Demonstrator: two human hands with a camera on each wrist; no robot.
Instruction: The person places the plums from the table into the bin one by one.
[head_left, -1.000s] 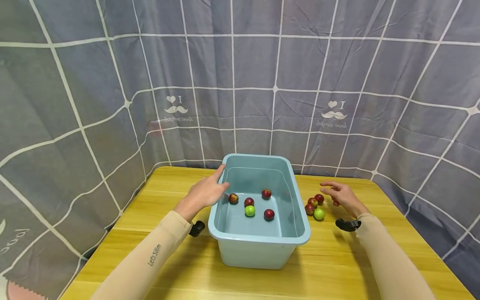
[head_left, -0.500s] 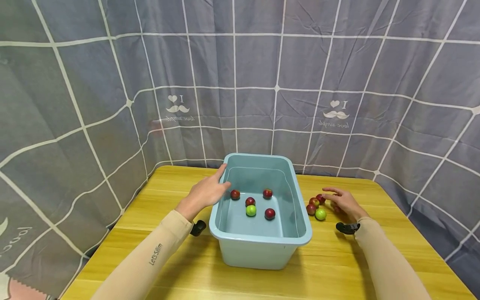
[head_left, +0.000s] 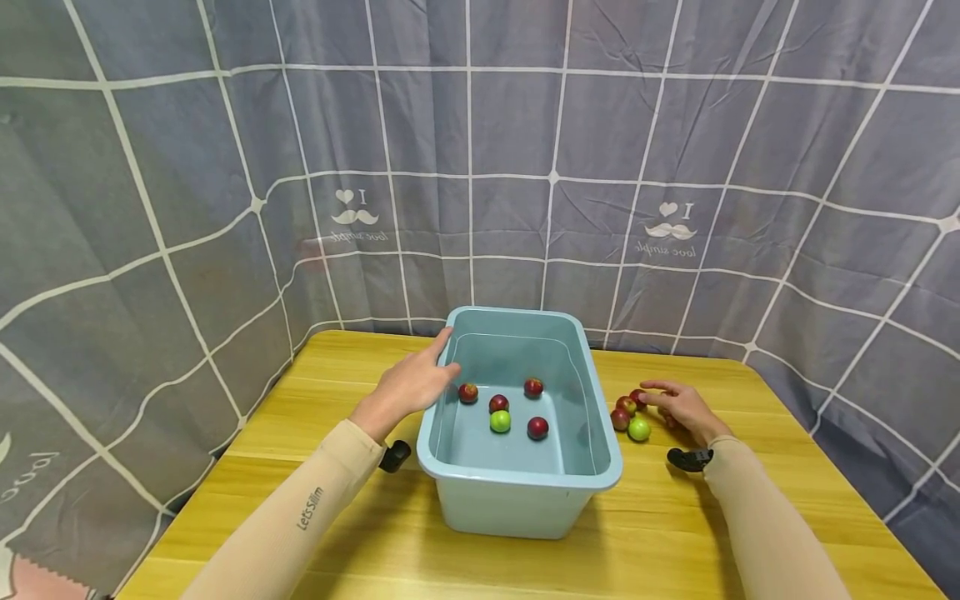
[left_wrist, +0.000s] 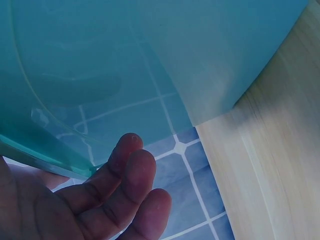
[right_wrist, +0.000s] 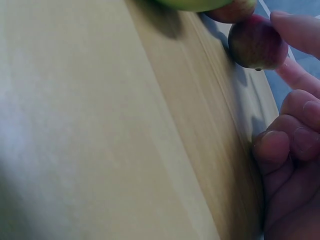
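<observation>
In the head view, my left hand (head_left: 415, 382) holds the left rim of a light blue plastic bin (head_left: 517, 478), thumb over the inner side. The left wrist view shows its curled fingers (left_wrist: 142, 172) against the outside of the bin. Right of the bin, my right hand (head_left: 684, 408) pinches a small dark red apple (right_wrist: 257, 42) between thumb and index finger; its other fingers are curled in. Beside that apple lie two more red apples (head_left: 620, 419) and a green apple (head_left: 639, 429), close together.
On the bin's floor rest several red apples (head_left: 537, 428) and one green apple (head_left: 500, 422), spread apart. Bin and loose apples stand on a yellow wooden table (head_left: 360, 517). A grey checked curtain (head_left: 510, 125) hangs behind the table and along its sides.
My right hand has come down and closer to the farthest red apple, thumb and index finger closing on it. The left hand stays at the bin's rim.
</observation>
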